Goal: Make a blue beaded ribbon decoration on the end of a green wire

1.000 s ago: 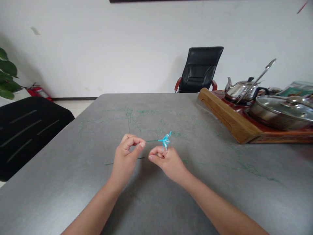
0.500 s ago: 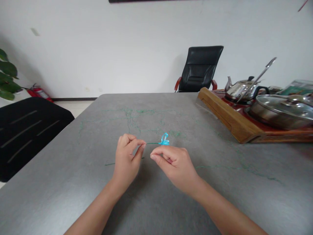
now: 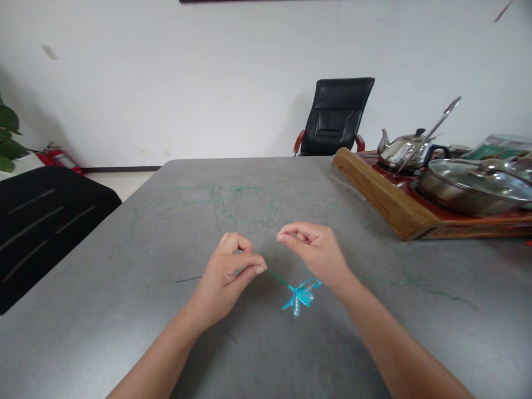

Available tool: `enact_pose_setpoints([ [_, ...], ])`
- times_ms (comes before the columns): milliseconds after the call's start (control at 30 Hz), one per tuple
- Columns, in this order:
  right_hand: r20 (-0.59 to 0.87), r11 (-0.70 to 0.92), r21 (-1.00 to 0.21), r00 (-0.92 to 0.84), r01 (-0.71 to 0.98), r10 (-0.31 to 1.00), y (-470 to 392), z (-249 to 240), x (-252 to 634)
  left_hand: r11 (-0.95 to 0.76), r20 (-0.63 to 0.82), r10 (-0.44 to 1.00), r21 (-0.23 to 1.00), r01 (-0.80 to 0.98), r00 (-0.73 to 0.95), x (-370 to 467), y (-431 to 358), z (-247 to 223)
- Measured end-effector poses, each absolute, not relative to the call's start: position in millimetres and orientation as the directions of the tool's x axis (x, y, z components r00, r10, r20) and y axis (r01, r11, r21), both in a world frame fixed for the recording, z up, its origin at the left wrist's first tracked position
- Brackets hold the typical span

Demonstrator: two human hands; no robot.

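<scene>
I am pinching the green stem point(image 3: 277, 276) between the thumb and forefinger of my left hand point(image 3: 230, 277), just left of the frame's centre. Those two are pressing together at their tips, while the other fingers are curling back towards my palm. The back of that hand is facing up, and my left forearm point(image 3: 164, 352) is slanting in from the bottom edge.

From my fingertips the stem is running down and to the right, carrying the blue wire flower point(image 3: 299, 296) a little below and right of the centre. Its head is tilting towards the lower right, the petals fanning out and clear beads showing along some of them.

My right hand point(image 3: 318, 252) is hovering higher, right of the centre, apart from the left one. Its thumb and forefinger are meeting at the tips and pointing left, with the other fingers folding inwards; whether they are gripping a thin strand I cannot tell. My right forearm point(image 3: 399, 332) is slanting up from the lower right. One petal is reaching close to the heel of this hand, and I cannot tell if they are touching.

A dark green rod point(image 3: 188, 279) is lying on the grey tabletop point(image 3: 103, 310), partly hidden behind my left hand.
</scene>
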State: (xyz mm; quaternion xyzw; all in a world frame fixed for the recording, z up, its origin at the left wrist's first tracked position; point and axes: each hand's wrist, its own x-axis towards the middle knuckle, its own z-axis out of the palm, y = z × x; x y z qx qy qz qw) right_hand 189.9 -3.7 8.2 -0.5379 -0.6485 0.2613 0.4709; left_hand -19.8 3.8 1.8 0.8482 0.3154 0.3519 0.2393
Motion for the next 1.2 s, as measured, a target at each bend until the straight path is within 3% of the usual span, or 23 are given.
enact_pose_setpoints([
  [133,0.241,0.217,-0.904,0.018,0.369,0.97,8,-6,189,-0.52,0.373,0.808,0.814,0.257,0.456,-22,5,1],
  [233,0.174,0.162,-0.935,0.011,0.316,0.985,11,-18,183,-0.439,0.354,0.867,0.876,0.199,0.351,-23,8,-4],
  [433,0.167,0.2,-0.933,-0.133,0.3,0.977,2,-29,162,-0.401,0.366,0.913,0.889,0.224,0.181,-23,13,-15],
  [567,0.077,0.125,-0.934,-0.155,0.334,0.985,-8,-31,147,-0.377,0.362,0.926,0.892,0.249,0.106,-24,14,-17],
  [767,0.055,0.096,-0.973,-0.195,0.209,0.979,-25,-25,132,-0.359,0.366,0.93,0.87,0.338,0.047,-23,14,-14],
  [933,0.176,0.222,-0.935,-0.185,0.275,0.967,-35,-6,133,-0.415,0.447,0.893,0.781,0.467,0.047,-23,11,-11],
  [1100,0.379,0.414,-0.823,-0.165,0.39,0.91,-38,12,144,-0.596,0.643,0.744,0.515,0.616,0.183,-21,9,-11],
  [1200,0.441,0.446,-0.786,-0.117,0.428,0.89,-36,18,153,-0.664,0.683,0.676,0.4,0.632,0.279,-18,7,-9],
])
